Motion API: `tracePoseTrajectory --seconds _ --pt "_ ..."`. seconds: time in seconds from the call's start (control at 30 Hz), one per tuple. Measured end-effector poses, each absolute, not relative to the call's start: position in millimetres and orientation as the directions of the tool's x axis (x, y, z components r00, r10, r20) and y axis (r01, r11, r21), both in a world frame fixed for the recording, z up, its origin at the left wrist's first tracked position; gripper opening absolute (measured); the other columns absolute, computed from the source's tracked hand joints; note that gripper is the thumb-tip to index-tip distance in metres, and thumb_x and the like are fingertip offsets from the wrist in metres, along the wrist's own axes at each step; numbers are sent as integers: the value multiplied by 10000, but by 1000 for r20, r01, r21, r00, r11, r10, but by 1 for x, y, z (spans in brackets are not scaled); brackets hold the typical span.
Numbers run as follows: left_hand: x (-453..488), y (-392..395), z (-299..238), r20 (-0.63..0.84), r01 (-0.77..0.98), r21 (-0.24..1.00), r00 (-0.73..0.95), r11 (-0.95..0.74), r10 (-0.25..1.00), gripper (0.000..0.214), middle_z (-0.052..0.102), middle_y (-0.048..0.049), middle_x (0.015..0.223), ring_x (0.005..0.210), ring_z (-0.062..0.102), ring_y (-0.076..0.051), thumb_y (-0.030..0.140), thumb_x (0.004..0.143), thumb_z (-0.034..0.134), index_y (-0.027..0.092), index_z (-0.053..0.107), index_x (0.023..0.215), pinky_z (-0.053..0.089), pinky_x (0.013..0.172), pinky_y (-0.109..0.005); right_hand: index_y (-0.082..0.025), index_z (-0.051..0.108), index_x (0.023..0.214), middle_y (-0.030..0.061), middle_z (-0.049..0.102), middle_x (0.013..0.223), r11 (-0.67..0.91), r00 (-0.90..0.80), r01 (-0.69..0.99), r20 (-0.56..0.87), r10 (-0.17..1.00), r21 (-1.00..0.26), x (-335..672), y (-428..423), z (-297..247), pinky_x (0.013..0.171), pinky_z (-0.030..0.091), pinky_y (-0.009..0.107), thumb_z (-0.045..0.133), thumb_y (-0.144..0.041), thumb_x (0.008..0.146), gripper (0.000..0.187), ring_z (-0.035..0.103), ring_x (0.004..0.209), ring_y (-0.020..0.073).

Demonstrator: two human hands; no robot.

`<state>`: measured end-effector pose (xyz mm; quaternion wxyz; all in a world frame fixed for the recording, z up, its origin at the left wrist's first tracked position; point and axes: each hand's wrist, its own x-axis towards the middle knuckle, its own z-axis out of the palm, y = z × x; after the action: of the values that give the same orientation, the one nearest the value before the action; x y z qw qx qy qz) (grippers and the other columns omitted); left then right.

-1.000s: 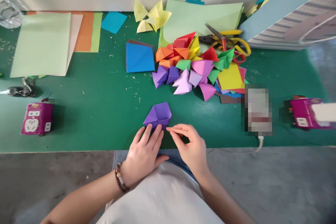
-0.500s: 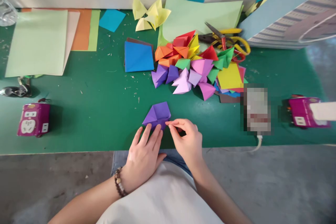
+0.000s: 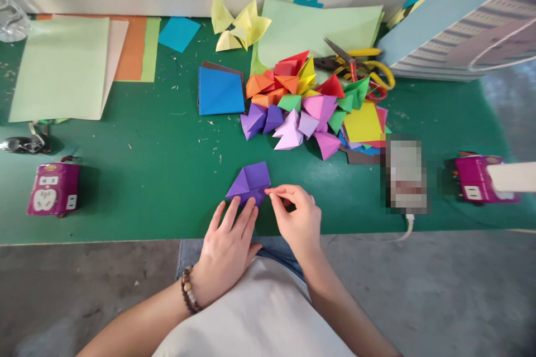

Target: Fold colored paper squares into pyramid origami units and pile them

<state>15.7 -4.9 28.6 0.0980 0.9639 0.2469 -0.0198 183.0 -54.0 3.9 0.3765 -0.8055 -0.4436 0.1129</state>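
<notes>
A partly folded sheet of purple origami paper [image 3: 256,175] lies on the green table near its front edge, creased, with a pointed corner to the left. My left hand [image 3: 228,234] rests flat, fingers stretched out, with the fingertips on the paper's lower edge. My right hand [image 3: 297,215] is closed in a pinch at the paper's right corner, thumb against forefinger. Part of the sheet's lower side is hidden under my left fingers. Beyond the sheet lies a heap of folded paper pieces [image 3: 288,86] in orange, red, purple, pink, green and yellow.
Blue square paper [image 3: 221,91] is stacked behind the purple sheet. Scissors [image 3: 352,64] lie behind the heap. Larger paper sheets [image 3: 62,67] are at the back left. Purple power sockets [image 3: 54,188] stand at left and right. A blurred-out object [image 3: 404,173] with a cable lies right of my hands.
The right part of the purple paper, raised and curved before, now lies flatter along a fold. My right pinch has shifted slightly up along its right edge. My left hand has barely moved.
</notes>
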Motion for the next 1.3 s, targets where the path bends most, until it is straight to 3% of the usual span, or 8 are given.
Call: tracePoseTrajectory --seconds 0.33,0.47,0.6,0.8,0.97,1.13,1.3 --pt "16 -4 27 -76 482 210 876 -851 477 586 380 -30 1520 1367 362 -286 481 911 509 162 451 1399 323 1130 -480 -215 592 832 54 746 852 -323 608 629 189 772 -707 197 -47 0 659 487 329 573 -293 888 97 629 674 178" --pt "9 12 26 -54 401 259 914 -879 401 486 454 -26 1475 1381 353 -273 458 922 511 180 523 1321 278 1160 -506 -225 626 1009 66 720 965 -259 566 657 237 790 -708 219 -54 -1 612 502 321 544 -247 899 139 590 653 163" --pt "1 40 26 -9 223 317 973 -922 232 493 503 -58 1431 1412 312 -271 506 921 497 157 565 1263 219 1192 -498 -252 600 1206 113 596 1290 -26 245 841 337 909 -541 247 -49 0 770 542 398 534 -182 888 333 612 840 197" --pt "-5 72 28 -2 81 327 996 -941 85 624 507 -53 1427 1420 300 -275 578 877 524 209 472 1378 227 1190 -487 -331 687 1100 16 707 1123 231 -111 877 289 951 -421 265 -41 1 847 539 426 516 -133 899 330 623 931 210" --pt "-4 71 34 -31 198 250 980 -948 196 570 469 -51 1460 1423 282 -295 556 914 472 202 499 1360 220 1181 -522 -333 725 1011 12 729 1037 282 -179 894 299 937 -348 264 -53 -2 801 553 402 572 -185 896 243 638 914 210" --pt "0 47 32 -17 301 198 952 -933 304 571 456 -110 1463 1386 357 -249 473 936 478 98 469 1367 286 1169 -413 -322 729 989 18 721 1059 296 -210 878 252 945 -377 257 -65 1 794 555 371 572 -204 906 213 654 935 206" --pt "-1 42 31 -19 268 225 963 -937 270 525 460 -124 1455 1378 379 -266 466 903 547 151 506 1321 334 1137 -418 -330 713 1019 -24 734 1065 380 -319 860 224 921 -340 255 -64 9 781 543 360 538 -179 927 248 644 957 188"
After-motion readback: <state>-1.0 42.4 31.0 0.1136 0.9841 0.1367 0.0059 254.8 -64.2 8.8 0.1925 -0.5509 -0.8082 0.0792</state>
